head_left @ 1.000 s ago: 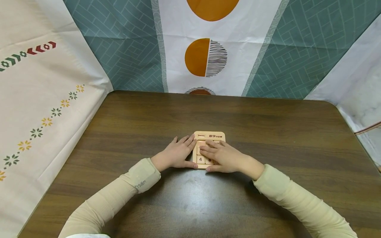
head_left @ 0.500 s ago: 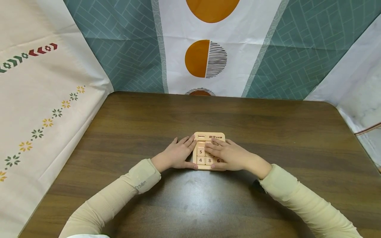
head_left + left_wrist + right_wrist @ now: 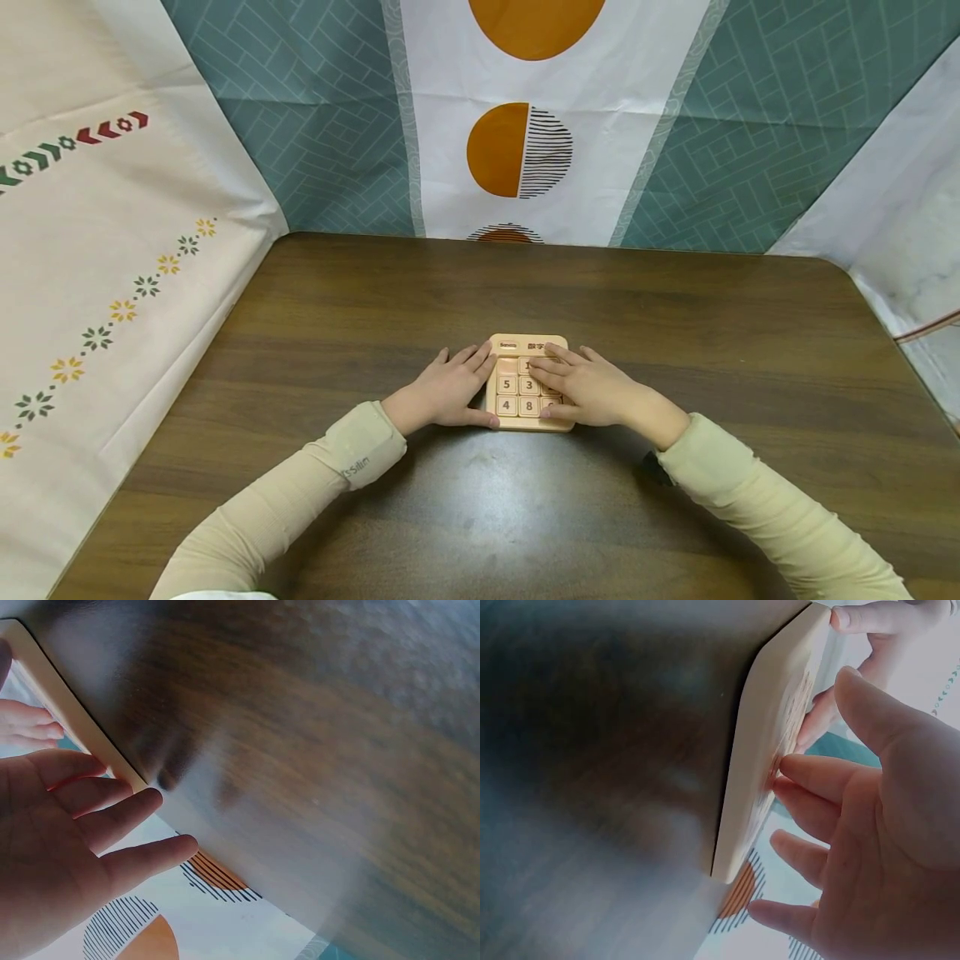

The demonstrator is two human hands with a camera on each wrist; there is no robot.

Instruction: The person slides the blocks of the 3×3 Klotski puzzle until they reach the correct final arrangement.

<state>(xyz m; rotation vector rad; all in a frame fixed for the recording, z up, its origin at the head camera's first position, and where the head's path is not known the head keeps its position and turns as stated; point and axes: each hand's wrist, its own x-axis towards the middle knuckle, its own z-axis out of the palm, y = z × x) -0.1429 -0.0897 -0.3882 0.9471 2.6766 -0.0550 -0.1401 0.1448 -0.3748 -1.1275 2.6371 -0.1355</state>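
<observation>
In the head view, a wooden sliding number puzzle (image 3: 507, 385) lies flat on the table. Tiles 5, 3, 4 and 8 show plainly; the top-left slot (image 3: 507, 367) holds no tile. My left hand (image 3: 452, 390) rests along the puzzle's left side, with its fingers fairly straight and the thumb at the lower left corner. Over the right columns spreads my right hand (image 3: 588, 389), which hides several tiles. In the right wrist view, two fingertips (image 3: 786, 766) touch the puzzle's face, while the thumb stands away from it.
A dark wood-grain table (image 3: 375, 292) surrounds the puzzle. Behind it hangs a teal and white cloth (image 3: 600, 167) with orange circles. A cream embroidered cloth (image 3: 90, 250) lines the left side.
My right hand has shifted to the right across the puzzle, uncovering the 5 and 3 tiles and the top-left slot. My left hand has stayed in place.
</observation>
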